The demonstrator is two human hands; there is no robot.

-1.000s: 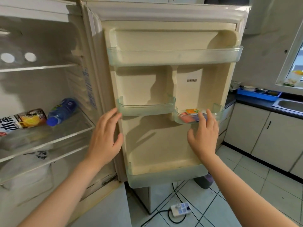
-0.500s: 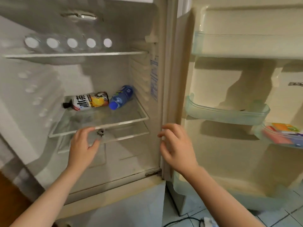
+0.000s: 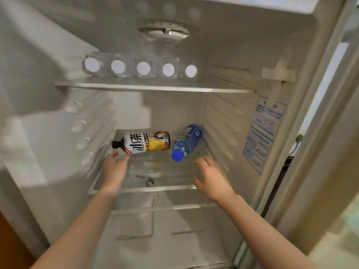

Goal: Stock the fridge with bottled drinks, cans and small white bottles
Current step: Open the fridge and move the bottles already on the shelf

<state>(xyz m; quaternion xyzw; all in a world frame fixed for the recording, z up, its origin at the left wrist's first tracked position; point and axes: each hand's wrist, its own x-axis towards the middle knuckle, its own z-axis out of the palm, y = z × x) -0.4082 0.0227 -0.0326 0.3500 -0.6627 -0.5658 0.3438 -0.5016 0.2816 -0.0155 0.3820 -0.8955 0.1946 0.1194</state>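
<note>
2 hands empty over the clear glass shelf (image 3: 143,189): left hand (image 3: 114,168) fingers loose just beside 1 black-capped tea bottle (image 3: 144,142) lying flat, right hand (image 3: 212,178) loosely curled near 1 blue bottle (image 3: 187,141) lying cap-forward, then 5 clear white-capped bottles (image 3: 143,68) in a row on the upper shelf (image 3: 155,86).

Only slivers of the room are seen at the edges. A brown, wood-coloured surface (image 3: 6,241) is shown in the lower left corner, and a pale greenish patch (image 3: 342,235), too blurred to be identified, in the lower right. A bright white strip (image 3: 326,82) is caught along the right side.
</note>
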